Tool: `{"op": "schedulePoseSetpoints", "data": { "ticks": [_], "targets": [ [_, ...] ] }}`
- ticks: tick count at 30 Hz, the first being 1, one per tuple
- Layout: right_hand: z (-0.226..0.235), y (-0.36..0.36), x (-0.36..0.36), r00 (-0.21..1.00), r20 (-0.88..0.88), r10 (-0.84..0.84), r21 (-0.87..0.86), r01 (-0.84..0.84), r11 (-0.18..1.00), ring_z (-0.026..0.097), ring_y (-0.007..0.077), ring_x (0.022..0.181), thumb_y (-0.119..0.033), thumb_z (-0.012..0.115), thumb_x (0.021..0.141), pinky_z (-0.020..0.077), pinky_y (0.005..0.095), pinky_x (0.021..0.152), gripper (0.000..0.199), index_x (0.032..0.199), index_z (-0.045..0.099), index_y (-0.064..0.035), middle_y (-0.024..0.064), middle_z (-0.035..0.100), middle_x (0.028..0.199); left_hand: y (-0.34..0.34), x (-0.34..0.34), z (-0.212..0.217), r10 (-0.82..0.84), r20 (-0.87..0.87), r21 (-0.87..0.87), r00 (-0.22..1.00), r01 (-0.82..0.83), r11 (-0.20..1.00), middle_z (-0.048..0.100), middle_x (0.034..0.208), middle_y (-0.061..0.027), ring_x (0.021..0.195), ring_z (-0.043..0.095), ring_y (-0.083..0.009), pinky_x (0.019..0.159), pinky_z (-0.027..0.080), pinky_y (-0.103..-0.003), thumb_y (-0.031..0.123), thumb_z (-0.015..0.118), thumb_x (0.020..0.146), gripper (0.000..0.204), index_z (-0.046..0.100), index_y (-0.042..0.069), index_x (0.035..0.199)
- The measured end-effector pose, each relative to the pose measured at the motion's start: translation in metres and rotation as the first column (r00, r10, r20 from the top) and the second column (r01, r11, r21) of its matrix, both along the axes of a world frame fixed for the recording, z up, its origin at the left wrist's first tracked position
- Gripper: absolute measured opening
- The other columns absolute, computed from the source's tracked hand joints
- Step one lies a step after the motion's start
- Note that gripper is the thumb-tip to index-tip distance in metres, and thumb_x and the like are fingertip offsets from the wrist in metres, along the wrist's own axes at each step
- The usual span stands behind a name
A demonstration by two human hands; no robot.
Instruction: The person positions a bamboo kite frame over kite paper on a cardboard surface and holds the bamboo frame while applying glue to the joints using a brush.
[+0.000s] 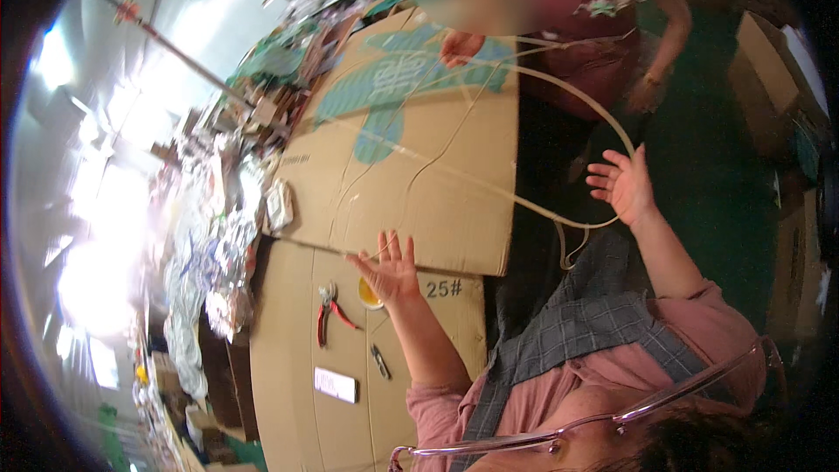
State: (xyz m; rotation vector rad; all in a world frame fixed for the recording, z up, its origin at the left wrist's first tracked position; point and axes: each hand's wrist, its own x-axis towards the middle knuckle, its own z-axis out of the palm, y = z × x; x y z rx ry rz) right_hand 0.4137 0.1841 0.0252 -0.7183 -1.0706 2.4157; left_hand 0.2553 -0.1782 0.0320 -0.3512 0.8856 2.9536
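A large pale hoop of thin, bendy strip (577,90) stretches over the cardboard-covered table and past its right edge. My right hand (625,185) is beside the hoop's right side, fingers spread, with the strip passing close to the thumb and wrist. My left hand (391,273) is raised over the cardboard with its fingers apart; a thin strand passes by its fingertips. Red-handled pliers (326,315) lie left of that hand, and a round yellow thing (370,294) is partly hidden behind it. Thin cords (446,147) run across the cardboard.
Across the table stands another person, one hand (461,48) over the cardboard (454,227). A dark pen-like tool (380,362) and a white-faced box (336,385) lie nearer me. Crumpled silvery plastic (188,297) borders the left side. Open cartons (769,79) stand at right.
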Motion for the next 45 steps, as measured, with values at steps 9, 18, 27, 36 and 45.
{"op": "schedulePoseSetpoints", "data": {
  "ticks": [9,18,27,36,45],
  "targets": [
    [-0.015,0.033,0.007,0.959,-0.277,0.063,-0.120,-0.099,0.988,0.056,0.0275,0.091,-0.062,0.028,0.083,0.0445,0.0406,0.075,0.066,0.115,0.048,-0.0077,0.0165,0.056,0.106,0.006,-0.015,0.025,-0.126,-0.162,-0.013,0.979,0.126,0.992,0.031,0.135,-0.0143,0.126,0.028,-0.0283,0.097,0.028,-0.054,0.042,0.050,0.085,0.069,0.010,0.018,0.137],
    [-0.004,0.053,0.047,0.971,-0.238,0.008,-0.089,-0.031,0.996,0.060,0.0182,0.087,-0.060,0.026,0.085,0.0498,0.0302,0.070,0.066,0.119,0.046,-0.0058,0.0116,0.059,0.105,0.002,-0.014,0.014,-0.132,-0.100,-0.175,0.986,0.113,0.978,0.045,0.123,-0.0143,0.106,0.050,-0.0238,0.087,0.042,-0.047,0.033,0.039,0.092,0.037,0.031,0.022,0.126],
    [-0.012,0.026,0.048,0.989,0.134,-0.067,0.302,0.024,0.953,0.057,0.0074,0.061,-0.026,0.048,0.089,0.0433,0.0182,0.050,0.024,0.106,0.055,-0.0098,0.0034,0.061,0.083,-0.013,0.005,0.003,0.054,-0.008,-0.208,0.998,-0.055,0.977,0.053,0.109,-0.0120,0.077,0.055,-0.0180,0.074,0.047,-0.042,0.044,0.033,0.091,0.035,0.036,0.027,0.122],
    [-0.023,0.044,0.051,0.972,0.168,-0.166,0.334,0.102,0.937,0.044,0.0019,0.048,-0.028,0.055,0.086,0.0327,0.0127,0.040,0.023,0.096,0.060,-0.0082,0.0013,0.057,0.071,-0.030,0.020,-0.033,-0.097,-0.006,-0.203,0.995,0.093,0.975,0.058,0.097,-0.0095,0.080,0.059,-0.0197,0.074,0.048,-0.044,0.030,0.036,0.093,0.029,0.040,0.016,0.119],
    [-0.045,0.089,0.065,0.938,0.228,-0.262,0.383,0.161,0.910,0.038,0.0025,0.041,-0.030,0.058,0.083,0.0268,0.0151,0.037,0.021,0.091,0.058,-0.0100,-0.0012,0.053,0.065,-0.019,0.052,-0.068,-0.239,0.096,-0.303,0.966,0.257,0.918,0.060,0.089,-0.0062,0.083,0.058,-0.0191,0.071,0.049,-0.038,0.021,0.042,0.092,0.026,0.046,0.005,0.112]
  ]
}}
